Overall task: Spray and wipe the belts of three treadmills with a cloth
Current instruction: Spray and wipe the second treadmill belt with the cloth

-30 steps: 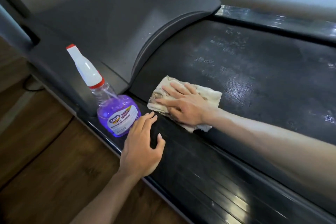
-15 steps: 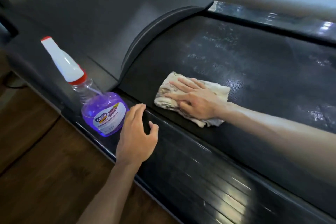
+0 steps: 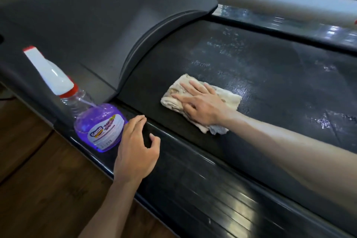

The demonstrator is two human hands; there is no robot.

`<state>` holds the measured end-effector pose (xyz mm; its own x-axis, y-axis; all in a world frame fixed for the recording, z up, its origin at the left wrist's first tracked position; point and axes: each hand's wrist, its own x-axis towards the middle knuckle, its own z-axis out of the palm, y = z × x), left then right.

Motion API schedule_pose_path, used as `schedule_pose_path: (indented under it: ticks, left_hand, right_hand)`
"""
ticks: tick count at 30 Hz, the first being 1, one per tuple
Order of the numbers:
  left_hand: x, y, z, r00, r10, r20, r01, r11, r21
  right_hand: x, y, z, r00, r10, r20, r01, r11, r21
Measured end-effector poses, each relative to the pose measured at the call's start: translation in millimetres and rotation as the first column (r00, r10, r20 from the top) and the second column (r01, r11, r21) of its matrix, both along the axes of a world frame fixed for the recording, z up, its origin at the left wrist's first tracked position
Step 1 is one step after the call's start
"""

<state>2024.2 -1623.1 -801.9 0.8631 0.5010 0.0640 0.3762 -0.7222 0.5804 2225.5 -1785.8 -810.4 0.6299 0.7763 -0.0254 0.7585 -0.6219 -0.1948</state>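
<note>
Item: cloth [image 3: 228,100], soft, limp, likely damp; we are pressing it flat under our right hand [image 3: 201,106], fingers straight, on the wet belt [image 3: 270,67]. We are judging a flat palm on its middle best. Our left hand [image 3: 135,150], loosely curled and holding nothing, is hovering just beside the spray bottle [image 3: 100,123].

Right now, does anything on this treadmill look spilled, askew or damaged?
Nothing stands out. The wet streaks on the belt fit the spraying. The spray bottle stands on the side rail, leaning slightly, not tipped. The right hand presses the cloth flat; the left hand hovers beside the bottle.
</note>
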Motion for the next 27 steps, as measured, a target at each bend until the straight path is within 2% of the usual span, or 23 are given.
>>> schedule_pose_path:
  ticks: [3, 7, 12, 14, 18, 22, 24, 27]
  left_hand:
    - [1.0, -1.0, 1.9, 1.0, -0.001, -0.004, 0.001, 1.0, 0.005]
    - [0.7, -0.5, 0.8, 1.0, 0.006, 0.012, -0.006, 1.0, 0.015]
    - [0.0, -0.9, 1.3, 1.0, -0.018, -0.008, 0.018, 1.0, 0.007]
    - [-0.4, -0.5, 2.8, 0.999, -0.034, -0.017, 0.034, 0.999, 0.009]
    - [-1.0, -3.9, 5.4, 0.993, -0.11, -0.045, 0.113, 0.991, 0.066]
    - [8.3, -16.3, 6.6, 0.97, -0.242, -0.023, 0.243, 0.966, 0.087]
    - [21.1, -24.9, 8.3, 0.965, -0.261, 0.004, 0.26, 0.96, 0.104]
    - [40.1, -22.5, 7.7, 0.966, -0.256, -0.011, 0.256, 0.957, 0.135]
  right_hand:
    - [-15.4, 13.7, 2.5, 1.0, 0.015, 0.002, -0.015, 1.0, 0.021]
    - [-46.9, -32.9, -3.2, 0.992, 0.122, 0.016, -0.123, 0.991, 0.047]
    - [-29.2, -24.4, 1.0, 0.994, -0.106, -0.015, 0.106, 0.994, 0.021]
    - [-36.8, -8.1, 2.4, 0.995, -0.104, 0.005, 0.103, 0.995, 0.015]
    - [-66.9, -40.4, 7.0, 1.0, 0.015, -0.008, -0.015, 1.0, 0.001]
    - [-66.1, -83.9, 6.9, 0.993, -0.115, -0.039, 0.115, 0.993, -0.018]
    - [-54.8, -69.9, 8.8, 0.983, -0.177, -0.051, 0.175, 0.983, -0.047]
    - [-54.9, -50.1, 12.2, 0.983, -0.175, -0.047, 0.173, 0.984, -0.047]
